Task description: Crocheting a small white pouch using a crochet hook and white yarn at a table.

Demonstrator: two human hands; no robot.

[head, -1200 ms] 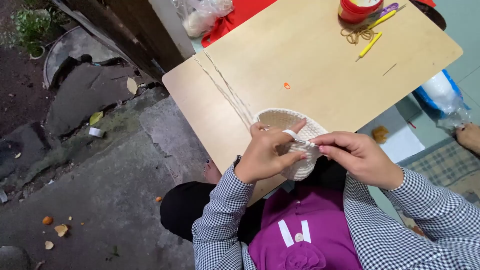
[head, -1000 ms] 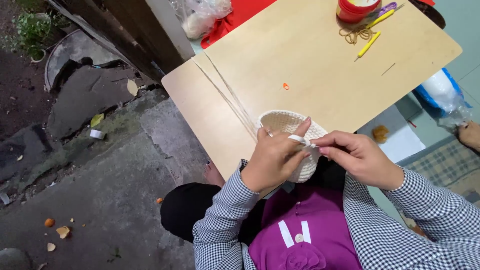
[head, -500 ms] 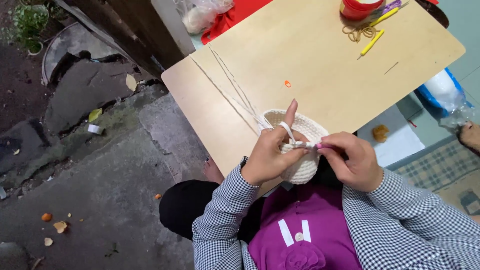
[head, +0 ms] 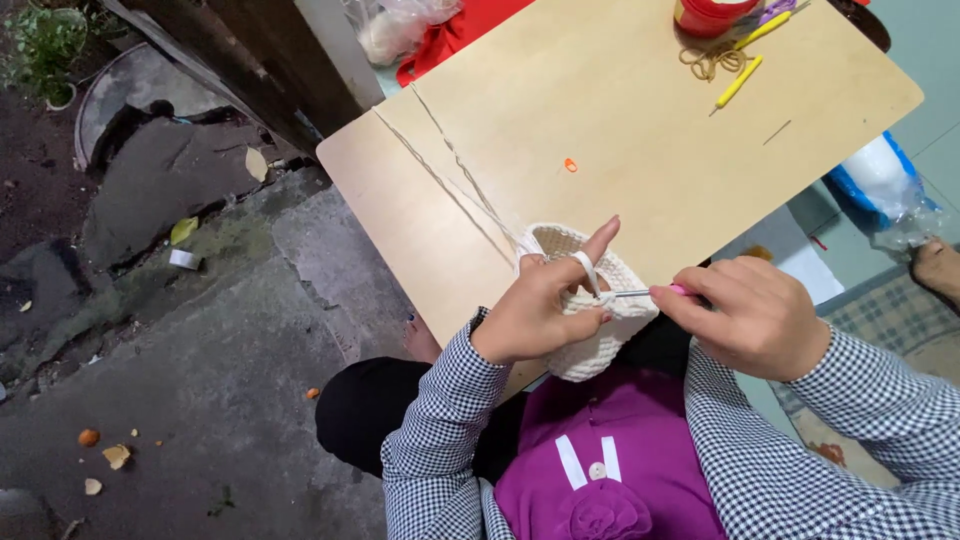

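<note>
Cream crocheted basket [head: 595, 335]: small, round, chunky cord, mouth open upward, held at near counter edge. Cream cord [head: 450, 180]: two strands run across counter to basket rim. Crochet hook [head: 650, 292]: pink handle, metal shaft horizontal, tip at rim.

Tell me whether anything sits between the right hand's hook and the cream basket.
Nothing visible does. The right hand holds the crochet hook, whose tip already meets the rim of the cream basket that the left hand holds.

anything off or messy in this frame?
Nothing wrong with the work: the left hand grips the cream crocheted basket, the right hand holds the crochet hook. Only oddity: scraps and dry leaves litter the cracked ground beside the table.
</note>
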